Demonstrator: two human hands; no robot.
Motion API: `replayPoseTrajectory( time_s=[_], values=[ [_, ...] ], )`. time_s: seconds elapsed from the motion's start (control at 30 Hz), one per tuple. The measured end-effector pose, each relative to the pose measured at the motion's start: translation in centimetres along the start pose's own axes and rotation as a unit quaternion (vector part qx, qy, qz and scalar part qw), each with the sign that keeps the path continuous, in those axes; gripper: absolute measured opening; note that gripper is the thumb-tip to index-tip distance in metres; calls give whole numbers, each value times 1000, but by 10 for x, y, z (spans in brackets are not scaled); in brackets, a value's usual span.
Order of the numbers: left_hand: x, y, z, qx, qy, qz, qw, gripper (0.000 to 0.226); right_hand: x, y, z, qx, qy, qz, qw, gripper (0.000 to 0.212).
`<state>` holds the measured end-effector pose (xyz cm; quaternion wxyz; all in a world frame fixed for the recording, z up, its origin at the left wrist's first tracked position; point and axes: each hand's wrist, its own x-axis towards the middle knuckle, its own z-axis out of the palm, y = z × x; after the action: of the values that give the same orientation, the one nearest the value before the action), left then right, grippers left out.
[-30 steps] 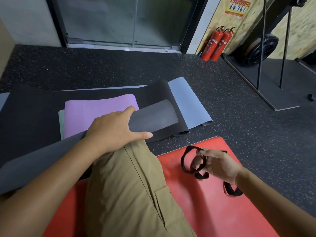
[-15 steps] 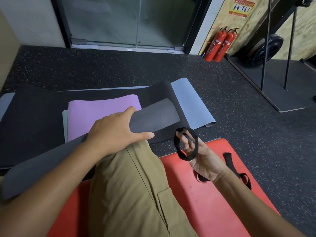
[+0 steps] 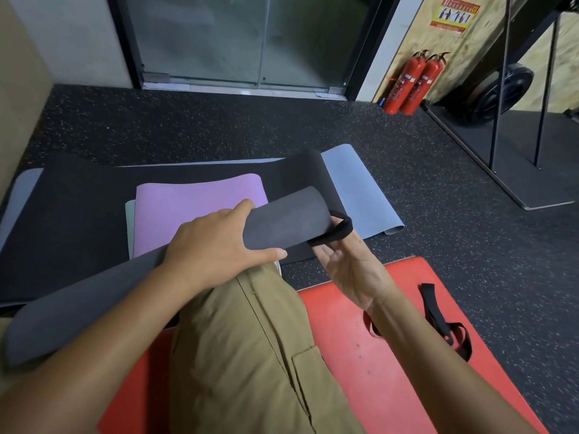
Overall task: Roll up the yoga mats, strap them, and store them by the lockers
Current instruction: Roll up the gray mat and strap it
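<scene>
Head view: the right hand (image 3: 351,270) has come up off the red mat (image 3: 391,339), where a second ago it was gathering the strap (image 3: 336,232), and now carries the loop to the free end of the rolled grey mat (image 3: 282,225), which juts just past the left hand (image 3: 216,245). The loop hangs over the right fingers, palm turned up; it touches the roll's end but does not appear to be round it yet. So strapping looks about to start, with rolling done for this mat.

The left hand wraps the roll and pins it on the knee. The roll is matte, foam-like, a long tube. The strap is flat black webbing. A second strap (image 3: 445,324) lies right of the right wrist. Beyond the left hand lie flat mats: purple (image 3: 194,214), black, pale blue.
</scene>
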<state>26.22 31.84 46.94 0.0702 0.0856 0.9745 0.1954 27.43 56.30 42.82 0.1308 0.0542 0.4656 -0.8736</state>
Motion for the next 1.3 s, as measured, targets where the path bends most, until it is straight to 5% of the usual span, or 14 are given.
replayPoseTrajectory(
  time_s=[0.17,0.3,0.43,0.53,0.7,0.83,1.1,1.3],
  values=[
    [2,-2,1,-13,6,-3,1000,74,5,-7,5,-16,-34,-8,999,94],
    [3,-3,2,0,7,-6,1000,76,9,-9,9,-58,-29,-9,998,73],
    [7,0,3,6,3,-10,1000,75,13,-19,12,-93,-57,-23,994,88],
    [9,2,1,19,-10,-3,1000,81,18,-26,16,-169,-62,-26,983,73],
    [10,4,4,74,-11,39,996,77,25,-39,24,-244,-90,35,965,82],
    [10,4,6,89,1,47,995,70,32,-42,28,-298,-89,56,949,61],
    [8,-8,1,-37,-6,-22,999,76,34,6,41,-91,-12,11,996,79],
    [9,-18,-1,-106,-15,-47,993,80,22,22,55,-131,-35,14,991,76]
  ],
)
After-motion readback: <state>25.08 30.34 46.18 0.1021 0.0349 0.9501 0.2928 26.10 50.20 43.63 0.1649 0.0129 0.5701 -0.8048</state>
